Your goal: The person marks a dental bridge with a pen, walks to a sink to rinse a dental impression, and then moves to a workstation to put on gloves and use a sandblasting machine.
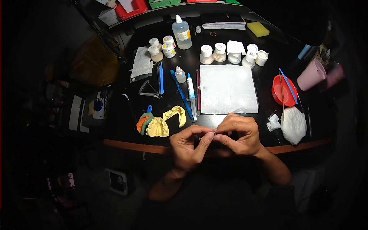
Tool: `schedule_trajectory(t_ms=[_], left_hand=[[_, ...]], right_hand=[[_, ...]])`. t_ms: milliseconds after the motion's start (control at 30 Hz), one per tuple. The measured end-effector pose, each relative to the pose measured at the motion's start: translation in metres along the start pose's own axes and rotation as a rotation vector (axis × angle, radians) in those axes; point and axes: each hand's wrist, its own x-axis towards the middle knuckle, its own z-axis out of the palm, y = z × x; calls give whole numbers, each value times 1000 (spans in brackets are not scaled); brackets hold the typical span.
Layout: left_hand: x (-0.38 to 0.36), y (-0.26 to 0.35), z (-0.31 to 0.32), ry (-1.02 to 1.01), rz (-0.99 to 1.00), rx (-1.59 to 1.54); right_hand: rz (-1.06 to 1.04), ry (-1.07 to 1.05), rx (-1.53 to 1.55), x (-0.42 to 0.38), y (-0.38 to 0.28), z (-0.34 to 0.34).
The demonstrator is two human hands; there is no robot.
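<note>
My left hand [189, 147] and my right hand [239, 134] meet over the table's front edge, each closed in a pinch. Between the fingertips is a tiny object [214, 133], too small to name, which both hands appear to grip. Left of my left hand lie a cream plaster dental model [157, 127], a horseshoe-shaped dental cast [180, 112] and an orange and green impression piece [144, 122] with a blue handle. A white paper sheet [229, 90] on a pad is just beyond my hands.
A syringe [191, 92] and blue pen [180, 91] lie left of the sheet. Several jars, a large bottle [182, 33] and a yellow sponge [258, 29] stand behind. To the right are a red bowl [276, 97] with brushes, a pink cup [312, 74] and white wadding [294, 126].
</note>
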Motion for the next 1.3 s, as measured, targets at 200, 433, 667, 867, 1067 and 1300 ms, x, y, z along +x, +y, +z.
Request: schedule_trajectory(t_ms=[200,433,667,867,1067,1300], left_hand=[[-1,7,3,-20,-32,-70],[-2,7,1,-38,-43,-45],[-2,6,2,-35,-71,-55],[-1,4,2,-38,-76,-58],[-3,2,0,-54,-57,-65],[-5,0,-2,-64,-55,-45]], right_hand=[[-8,15,10,-3,2,-1],[-22,37,9,-3,1,0],[-40,47,-2,-3,2,0],[-33,39,-5,-2,1,0],[-20,33,2,-2,-2,-1],[-1,7,6,-3,-2,-1]])
